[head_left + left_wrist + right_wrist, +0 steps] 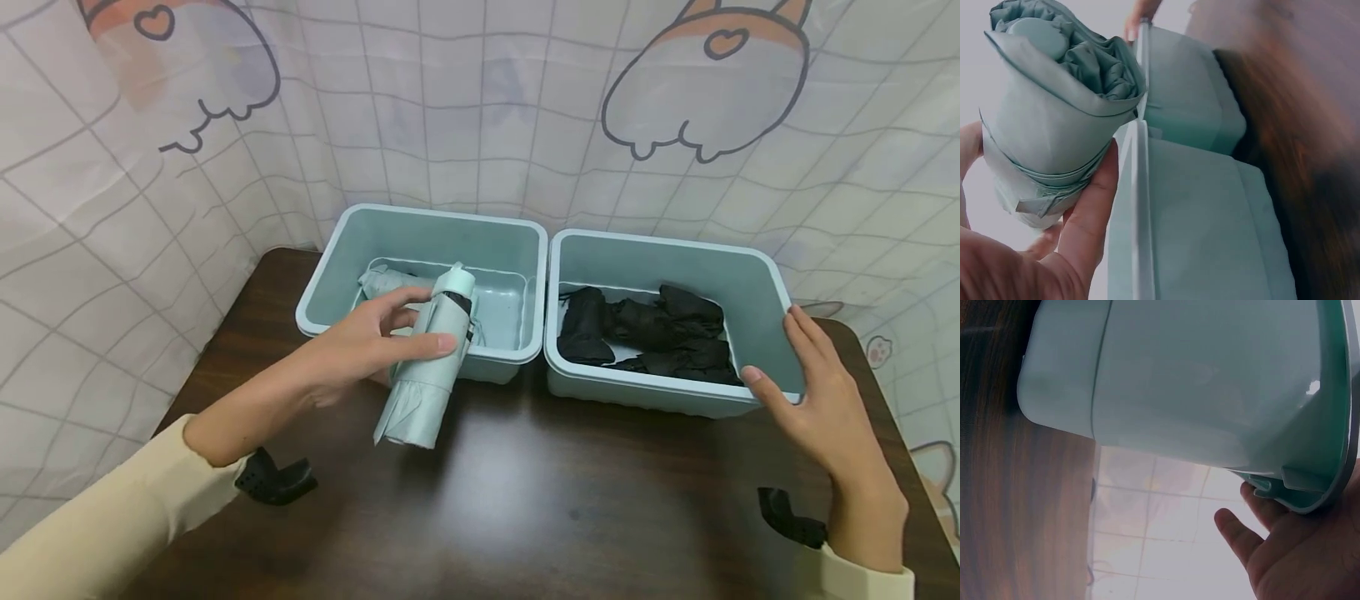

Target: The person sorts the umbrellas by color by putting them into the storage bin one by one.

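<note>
My left hand grips a folded pale green umbrella, thumb across its top side and fingers round the far side. Its mint end points away from me, tilted over the front rim of the left bin. In the left wrist view, the umbrella's rolled fabric and fastening strap show up close. Another pale green folded bundle lies inside that bin, partly hidden. My right hand rests on the right corner of the right bin, fingers along the rim. Several black folded fabric bundles lie in this bin.
Both light blue-green bins stand side by side on a dark brown wooden table, close to its back edge. Behind and to the left hangs a white gridded curtain with cartoon animal prints. Black wrist devices sit at both cuffs.
</note>
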The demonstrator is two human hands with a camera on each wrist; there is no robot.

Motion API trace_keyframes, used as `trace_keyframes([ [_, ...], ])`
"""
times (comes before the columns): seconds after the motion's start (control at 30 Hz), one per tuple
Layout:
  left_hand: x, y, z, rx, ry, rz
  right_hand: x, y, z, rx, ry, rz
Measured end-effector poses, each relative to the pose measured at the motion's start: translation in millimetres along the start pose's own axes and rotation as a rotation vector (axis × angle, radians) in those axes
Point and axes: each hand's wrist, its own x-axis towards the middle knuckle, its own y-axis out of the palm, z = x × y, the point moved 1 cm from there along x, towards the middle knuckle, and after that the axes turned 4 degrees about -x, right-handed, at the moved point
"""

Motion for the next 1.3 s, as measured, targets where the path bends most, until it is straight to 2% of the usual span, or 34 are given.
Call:
trace_keyframes([
  [0.23, 13.7, -1.2, -20.2, -0.013, -0.049, -0.023, 0.3, -1.4, -0.6, 0.013, 0.004, 0.004],
  [0.47, 29.7, -4.7, -40.3, 0.047, -0.035, -0.061, 0.3, 2.0, -0.3, 0.014, -0.006, 0.003],
  [0.67, 44.9, -6.4, -42.6, 0.038, -0.045, -0.088, 1.1, -0.5, -1.4, 0.016, -0.014, 0.003],
  [0.97, 53.9, -2.9, -48.8, 0.056, -0.051, -0.121, 1.6, 1.9, -1.7, 0.012, -0.022, 0.016],
  [1.13, 65.2, -1.0, -57.9, 0.080, -0.045, -0.134, 1.1, 1.0, -1.6, 0.008, -0.020, 0.006],
  [1.3, 80.9, -0.2, -63.0, 0.146, -0.044, -0.177, -0.1, 0.9, -1.0, -0.001, -0.017, 0.004],
])
